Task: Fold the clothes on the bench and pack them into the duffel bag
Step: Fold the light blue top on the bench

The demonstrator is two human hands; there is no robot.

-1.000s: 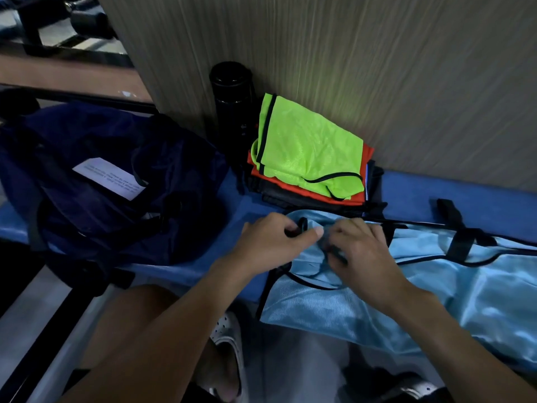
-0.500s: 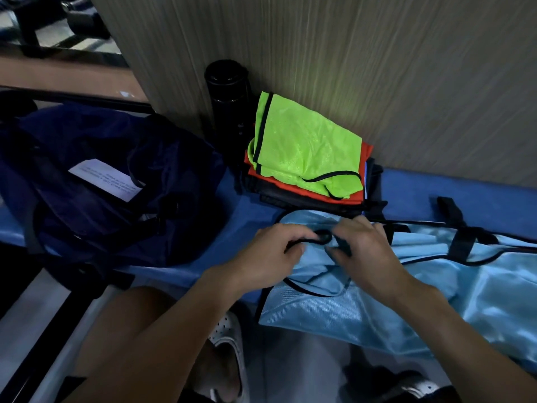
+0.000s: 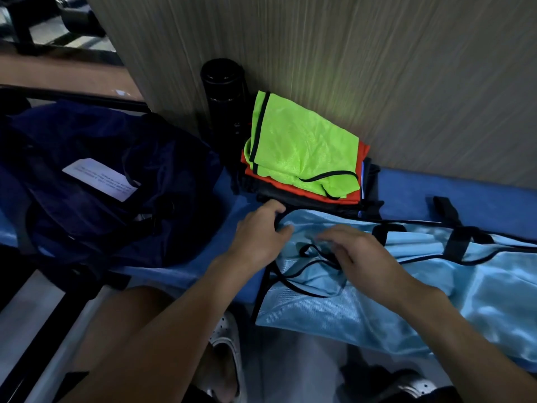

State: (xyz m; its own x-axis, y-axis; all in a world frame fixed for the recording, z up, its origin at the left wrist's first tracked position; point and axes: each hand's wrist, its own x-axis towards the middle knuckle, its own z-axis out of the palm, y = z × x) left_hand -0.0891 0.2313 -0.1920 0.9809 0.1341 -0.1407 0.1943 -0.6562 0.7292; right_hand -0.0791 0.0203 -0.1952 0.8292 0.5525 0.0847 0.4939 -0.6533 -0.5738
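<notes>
A person folds a pale-blue bib (image 3: 436, 301) on the bench (image 3: 453, 196), and the fold looks only just begun. The garment lies spread lengthwise along the padded seat, its near edge hanging over the front and its black-trimmed straps loose across the top. The left hand (image 3: 255, 237) has its fingers curled round the bib's left corner, thumb on the fabric, pinching the trimmed edge. The right hand (image 3: 363, 257) lies just beside it, fingers spread and fairly straight on the cloth, holding nothing (the fingertips are blurred, so exactly what they touch cannot be made out). Behind the hands, against the wall (image 3: 377, 68), sits a stack (image 3: 302, 149) of folded clothes, neon green on top, orange beneath and dark layers under that, with a black bottle (image 3: 223, 97) upright at its left. The navy bag (image 3: 116, 228) slumps at the left end of the bench, apart from the bib, a white label (image 3: 100, 179) showing on it; whether its mouth is open cannot be told in the dim light. The task appears to be in its folding stage, with this bib unfolded and nothing visibly packed. The next move would seem to call for tucking the loose straps inward. The gripped corner would then go across to the right so the bib halves on itself, the flat hand marking the crease.
</notes>
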